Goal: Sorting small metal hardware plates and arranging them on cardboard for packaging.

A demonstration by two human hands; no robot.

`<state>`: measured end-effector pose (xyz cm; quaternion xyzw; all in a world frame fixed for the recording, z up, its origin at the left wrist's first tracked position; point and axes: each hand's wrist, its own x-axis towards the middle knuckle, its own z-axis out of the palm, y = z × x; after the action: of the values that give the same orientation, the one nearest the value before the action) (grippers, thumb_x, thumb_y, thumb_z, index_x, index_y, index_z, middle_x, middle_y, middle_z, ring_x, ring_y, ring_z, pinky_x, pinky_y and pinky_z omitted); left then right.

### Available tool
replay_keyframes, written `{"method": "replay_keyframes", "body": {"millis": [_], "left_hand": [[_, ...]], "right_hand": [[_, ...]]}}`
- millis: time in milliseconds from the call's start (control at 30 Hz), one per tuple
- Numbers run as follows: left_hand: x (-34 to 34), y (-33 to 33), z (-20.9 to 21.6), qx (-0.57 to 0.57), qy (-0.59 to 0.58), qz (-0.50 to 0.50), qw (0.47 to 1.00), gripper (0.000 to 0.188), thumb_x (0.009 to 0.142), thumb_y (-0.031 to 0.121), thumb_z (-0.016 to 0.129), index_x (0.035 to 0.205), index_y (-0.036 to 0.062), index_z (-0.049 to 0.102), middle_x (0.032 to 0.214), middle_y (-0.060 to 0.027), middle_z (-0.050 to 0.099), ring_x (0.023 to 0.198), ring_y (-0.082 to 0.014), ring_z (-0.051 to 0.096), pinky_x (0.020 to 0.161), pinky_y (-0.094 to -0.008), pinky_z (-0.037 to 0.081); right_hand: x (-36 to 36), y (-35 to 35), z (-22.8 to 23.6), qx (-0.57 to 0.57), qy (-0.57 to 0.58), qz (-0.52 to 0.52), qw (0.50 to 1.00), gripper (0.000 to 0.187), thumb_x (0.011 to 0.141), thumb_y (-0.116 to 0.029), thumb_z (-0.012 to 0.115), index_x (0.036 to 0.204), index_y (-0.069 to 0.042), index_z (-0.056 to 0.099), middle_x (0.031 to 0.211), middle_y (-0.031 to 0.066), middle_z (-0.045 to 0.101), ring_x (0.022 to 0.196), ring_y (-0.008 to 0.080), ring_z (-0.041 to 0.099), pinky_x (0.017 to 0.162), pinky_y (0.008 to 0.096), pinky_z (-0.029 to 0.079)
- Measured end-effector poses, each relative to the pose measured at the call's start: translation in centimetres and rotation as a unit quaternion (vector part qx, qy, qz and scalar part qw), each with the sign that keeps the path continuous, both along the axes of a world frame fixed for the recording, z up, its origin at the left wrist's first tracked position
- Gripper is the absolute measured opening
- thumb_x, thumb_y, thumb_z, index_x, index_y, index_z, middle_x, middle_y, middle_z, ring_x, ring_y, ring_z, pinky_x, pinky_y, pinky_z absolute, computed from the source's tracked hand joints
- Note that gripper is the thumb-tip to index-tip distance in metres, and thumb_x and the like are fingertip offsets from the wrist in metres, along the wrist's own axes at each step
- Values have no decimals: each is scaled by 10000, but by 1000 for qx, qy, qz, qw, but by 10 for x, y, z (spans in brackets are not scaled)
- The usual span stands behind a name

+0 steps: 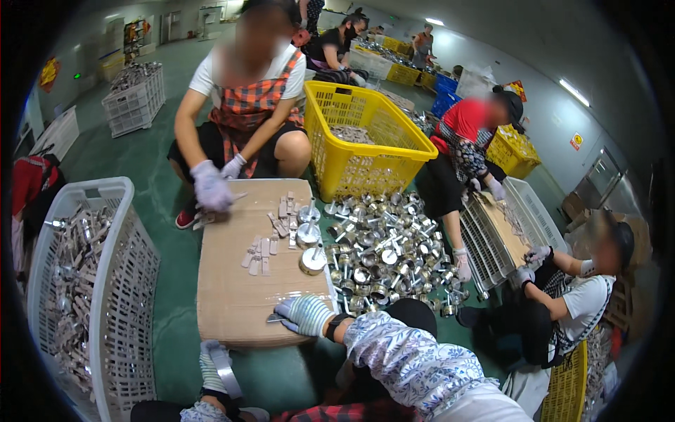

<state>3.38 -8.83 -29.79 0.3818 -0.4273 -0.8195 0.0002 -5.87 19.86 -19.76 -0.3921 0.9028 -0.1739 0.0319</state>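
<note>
My right hand, in a striped knit glove, rests at the near edge of a cardboard-topped work surface. Its fingers close on a small flat metal piece. Below the near left corner, my left hand, also gloved, is closed on a curved silver metal piece; its fingers are partly hidden. Several pale flat clip-like parts lie on the cardboard. Along its right side stand round metal cups with stems.
A heap of stemmed metal cups covers the floor at right. A white crate full of parts stands left, a yellow crate beyond. Opposite, a co-worker's gloved hand reaches over the cardboard. Other people work at right around a crate.
</note>
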Motion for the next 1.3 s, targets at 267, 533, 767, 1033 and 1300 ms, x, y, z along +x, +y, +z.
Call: {"method": "replay_keyframes", "body": {"millis": [267, 533, 767, 1033, 1300], "left_hand": [[-13, -16, -41, 62, 71, -58, 994, 229, 818, 310, 556, 742, 94, 545, 632, -75, 553, 399, -240, 499, 354, -356, 437], [-2, -24, -63, -162, 91, -27, 982, 169, 860, 296, 497, 869, 130, 524, 774, -67, 527, 706, -212, 480, 626, -321, 420], [18, 21, 49, -405, 49, -199, 891, 196, 800, 148, 451, 927, 21, 532, 961, -195, 544, 976, -365, 482, 851, -445, 383], [17, 16, 39, -459, 74, -240, 852, 209, 807, 159, 451, 945, 22, 526, 969, -182, 547, 993, -348, 481, 874, -434, 376], [18, 12, 34, -486, 93, -256, 830, 222, 813, 171, 452, 963, 22, 520, 978, -170, 549, 1011, -332, 481, 897, -422, 368]], "right_hand": [[-2, 10, -5, -1, 6, -34, 999, 182, 814, -227, 591, 906, -70, 606, 810, 161, 637, 769, 354, 636, 676, 463, 504], [1, 6, 7, -66, -7, -55, 996, 170, 764, -199, 619, 864, -63, 635, 791, 157, 646, 753, 361, 638, 660, 463, 506], [3, 4, -1, -62, 7, -65, 996, 157, 741, -199, 610, 792, -51, 624, 757, 146, 639, 711, 351, 637, 606, 449, 508], [4, 3, -3, -72, 22, -63, 995, 147, 740, -196, 615, 775, -53, 621, 745, 142, 637, 695, 357, 634, 586, 449, 506], [4, 3, -1, -80, 17, -65, 994, 164, 758, -214, 624, 774, -52, 617, 747, 146, 638, 713, 359, 633, 604, 448, 503]]}}
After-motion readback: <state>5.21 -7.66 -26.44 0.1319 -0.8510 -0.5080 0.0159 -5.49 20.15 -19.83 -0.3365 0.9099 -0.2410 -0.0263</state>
